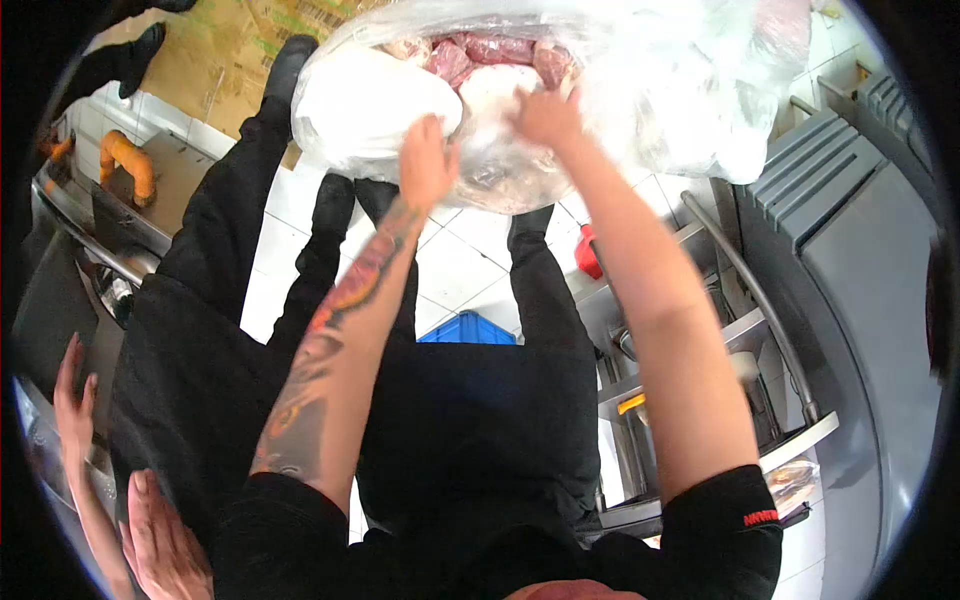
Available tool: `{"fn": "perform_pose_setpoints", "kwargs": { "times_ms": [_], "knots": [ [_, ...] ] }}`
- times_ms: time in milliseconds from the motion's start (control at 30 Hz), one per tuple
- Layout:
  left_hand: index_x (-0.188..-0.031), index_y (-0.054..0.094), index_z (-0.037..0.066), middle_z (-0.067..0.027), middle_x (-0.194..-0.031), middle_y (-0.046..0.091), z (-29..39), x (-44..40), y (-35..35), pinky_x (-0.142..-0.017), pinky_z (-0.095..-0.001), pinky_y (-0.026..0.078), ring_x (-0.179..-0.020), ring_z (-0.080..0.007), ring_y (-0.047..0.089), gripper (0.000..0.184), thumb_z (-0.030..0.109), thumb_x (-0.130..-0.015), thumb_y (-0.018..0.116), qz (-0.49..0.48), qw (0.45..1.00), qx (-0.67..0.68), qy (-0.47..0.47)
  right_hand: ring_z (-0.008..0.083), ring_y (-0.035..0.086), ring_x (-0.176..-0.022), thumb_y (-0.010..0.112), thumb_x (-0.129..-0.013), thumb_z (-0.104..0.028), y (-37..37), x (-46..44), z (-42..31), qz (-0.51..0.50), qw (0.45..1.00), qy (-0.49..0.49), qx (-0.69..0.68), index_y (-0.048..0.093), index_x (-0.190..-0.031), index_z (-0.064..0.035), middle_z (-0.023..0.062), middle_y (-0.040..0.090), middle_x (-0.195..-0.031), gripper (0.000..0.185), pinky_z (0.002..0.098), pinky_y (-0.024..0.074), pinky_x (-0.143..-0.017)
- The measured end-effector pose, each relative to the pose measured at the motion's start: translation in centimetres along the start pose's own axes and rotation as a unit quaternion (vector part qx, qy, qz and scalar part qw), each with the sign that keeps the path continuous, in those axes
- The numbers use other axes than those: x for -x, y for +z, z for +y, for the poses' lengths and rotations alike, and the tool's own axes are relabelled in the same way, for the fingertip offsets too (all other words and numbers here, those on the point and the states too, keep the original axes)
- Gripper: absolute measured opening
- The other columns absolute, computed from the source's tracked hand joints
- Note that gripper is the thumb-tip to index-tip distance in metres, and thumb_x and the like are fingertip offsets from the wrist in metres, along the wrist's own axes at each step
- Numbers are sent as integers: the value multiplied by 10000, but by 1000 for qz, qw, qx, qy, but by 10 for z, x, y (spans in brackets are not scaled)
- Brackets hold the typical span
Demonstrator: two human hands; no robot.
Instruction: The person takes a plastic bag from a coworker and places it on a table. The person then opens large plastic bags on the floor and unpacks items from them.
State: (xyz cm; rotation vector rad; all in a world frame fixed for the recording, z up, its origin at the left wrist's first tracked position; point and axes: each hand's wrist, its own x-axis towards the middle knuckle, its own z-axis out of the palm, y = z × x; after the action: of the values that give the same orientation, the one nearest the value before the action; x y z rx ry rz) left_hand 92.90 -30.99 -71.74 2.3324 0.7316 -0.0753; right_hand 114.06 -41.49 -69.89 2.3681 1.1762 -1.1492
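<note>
Already the plastic bag (690, 90) gaped at twelve o'clock, raw meat (495, 48) inside; my left hand (428, 165) loosely extended, right hand (548, 118) half-curled, grips unclear.

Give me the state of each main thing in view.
Clear plastic bag: crumpled, around the meat
Red meat: in pieces
Cardboard: lying flat
Blue crate: partly hidden, contents unseen
Left hand: at the bag, grip unclear
Right hand: near the meat, blurred, grip unclear
</note>
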Motion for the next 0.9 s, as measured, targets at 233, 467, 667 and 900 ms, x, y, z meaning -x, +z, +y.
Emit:
{"fn": "perform_pose_setpoints", "kwargs": {
  "times_ms": [233,467,667,900],
  "knots": [
    [-1394,353,-25,-292,-1398,386,48,157,0,-1038,-491,377,-1258,-459,412,741,193,-785,714,-206,968,5,-143,332,453,-1263,628,-825,-285,89,165,-43,79,980,-119,-137,616,-1138,-89,213,516,-1300,370,594,271,-1078],
    [-1387,374,-30,-271,-1332,471,88,158,-88,-1001,-485,415,-1217,-439,465,705,224,-805,679,-197,959,-16,-202,362,616,-1056,573,-863,-385,86,243,42,-98,946,46,-305,659,-1064,-45,196,655,-1101,404,454,489,-917],
    [-1339,429,-47,-294,-1255,540,190,112,-169,-1007,-463,406,-1186,-442,503,645,219,-807,676,-109,988,32,-101,343,637,-1035,585,-874,-368,-28,286,118,84,923,130,-351,661,-1126,-48,193,674,-1087,414,422,498,-906],
    [-1223,598,29,-195,-1052,678,256,171,-257,-881,-386,507,-992,-317,661,467,332,-871,643,-188,970,113,-102,177,685,-729,603,-900,-321,-76,307,161,227,832,88,-499,663,-1137,-41,135,709,-928,372,327,537,-678]
  ]
}}
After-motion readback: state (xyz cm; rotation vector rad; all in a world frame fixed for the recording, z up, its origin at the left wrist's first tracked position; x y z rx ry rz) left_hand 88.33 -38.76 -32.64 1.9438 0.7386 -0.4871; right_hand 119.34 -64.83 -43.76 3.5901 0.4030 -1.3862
